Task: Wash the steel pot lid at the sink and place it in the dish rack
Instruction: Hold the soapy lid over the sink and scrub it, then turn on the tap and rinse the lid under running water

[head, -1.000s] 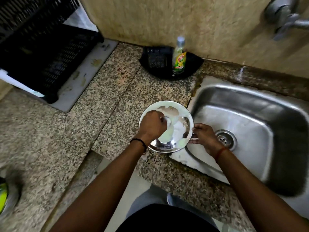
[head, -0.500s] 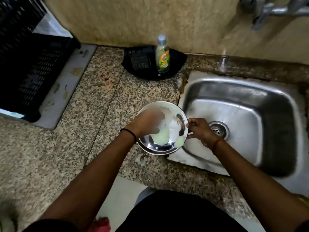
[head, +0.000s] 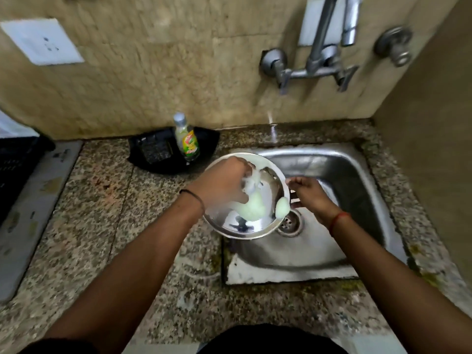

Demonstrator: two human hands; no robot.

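The steel pot lid (head: 255, 223) is tilted over the left edge of the sink (head: 344, 175), its shiny inner side up and smeared with pale green foam. My left hand (head: 222, 185) lies over the lid's upper left part. Its fingers curl on a foamy white scrubber that is mostly hidden under them. At the lid's right rim, my right hand (head: 309, 192) pinches the edge above the drain (head: 290, 223). A corner of the black dish rack (head: 15, 164) shows at the far left.
A wall tap (head: 316, 65) hangs above the sink, with no water visibly running. A dish soap bottle (head: 187, 141) stands in a black tray (head: 153, 152) against the wall. Speckled granite counter (head: 102, 226) surrounds the sink. A grey mat (head: 33, 205) lies under the rack.
Both hands have carried the lid to the right, from the counter to partly over the sink. The view has tilted up, so the tap and wall now show.
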